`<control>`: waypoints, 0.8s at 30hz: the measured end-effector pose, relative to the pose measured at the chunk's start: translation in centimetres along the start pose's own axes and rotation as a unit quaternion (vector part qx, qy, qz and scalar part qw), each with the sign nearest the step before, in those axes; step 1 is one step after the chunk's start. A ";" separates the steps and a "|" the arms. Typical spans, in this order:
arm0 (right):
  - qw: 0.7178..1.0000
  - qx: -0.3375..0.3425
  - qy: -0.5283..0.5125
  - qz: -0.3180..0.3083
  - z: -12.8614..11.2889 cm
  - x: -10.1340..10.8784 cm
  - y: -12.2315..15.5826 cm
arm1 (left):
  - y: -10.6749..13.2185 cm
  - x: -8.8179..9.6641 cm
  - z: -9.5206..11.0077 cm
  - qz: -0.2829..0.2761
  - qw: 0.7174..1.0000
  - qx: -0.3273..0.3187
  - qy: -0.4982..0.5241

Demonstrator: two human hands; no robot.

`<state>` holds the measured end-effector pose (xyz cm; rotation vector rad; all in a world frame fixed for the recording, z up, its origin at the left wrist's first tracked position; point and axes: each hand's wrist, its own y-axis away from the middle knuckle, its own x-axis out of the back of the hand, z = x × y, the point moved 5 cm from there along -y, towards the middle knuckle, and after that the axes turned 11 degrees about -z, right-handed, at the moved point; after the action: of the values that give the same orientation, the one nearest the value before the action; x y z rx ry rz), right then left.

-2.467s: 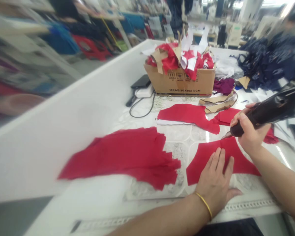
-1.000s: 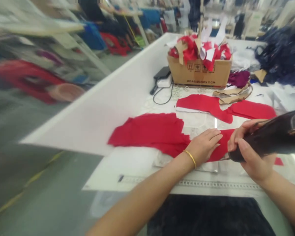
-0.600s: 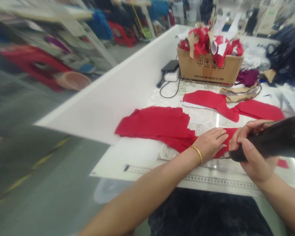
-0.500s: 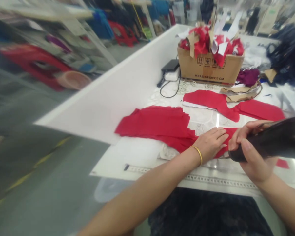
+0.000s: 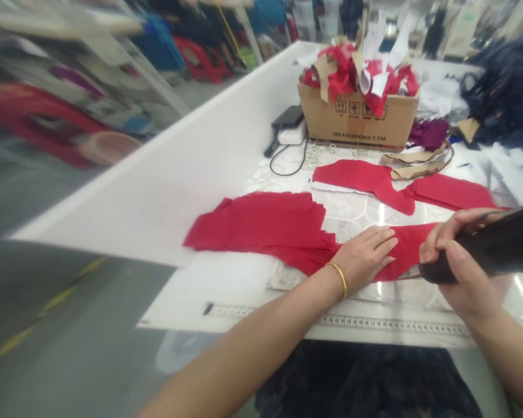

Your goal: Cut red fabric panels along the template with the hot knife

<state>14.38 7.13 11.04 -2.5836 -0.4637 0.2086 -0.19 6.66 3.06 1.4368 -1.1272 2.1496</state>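
Observation:
My left hand point(image 5: 365, 255), with a gold bangle on the wrist, lies flat with fingers stretched out on a red fabric piece point(image 5: 407, 247) near the table's front edge. My right hand point(image 5: 464, 273) is wrapped round a dark handheld tool point(image 5: 497, 244) whose metal tip touches the lower edge of that red piece, just right of my left fingers. A stack of red fabric pieces point(image 5: 265, 223) lies directly left of my left hand.
Two more red pieces point(image 5: 361, 177) lie further back on the white table point(image 5: 192, 174). A cardboard box point(image 5: 357, 119) of red and white scraps stands behind them, with a black device and cable point(image 5: 287, 125) to its left. Dark fabric point(image 5: 501, 98) is heaped at the back right.
My left hand has slid from the piece's lower edge up to its left part. The tool has come from the piece's top edge down to its lower edge. The view has swung left.

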 end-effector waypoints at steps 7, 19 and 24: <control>1.000 -0.012 0.002 0.008 0.5 1.1 0.5 | 0.0 0.0 0.3 -0.015 1.000 -0.004 0.005; 0.998 -0.003 0.032 0.050 -0.8 3.3 0.5 | 0.1 0.1 0.3 -0.024 1.000 -0.007 0.011; 0.997 -0.001 0.024 0.080 -0.7 4.6 0.9 | 0.1 0.2 0.2 -0.029 0.999 0.002 0.015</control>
<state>19.11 7.75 10.96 -2.6231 -0.2407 0.2010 -0.21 6.38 3.22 1.4153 -1.0586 2.1274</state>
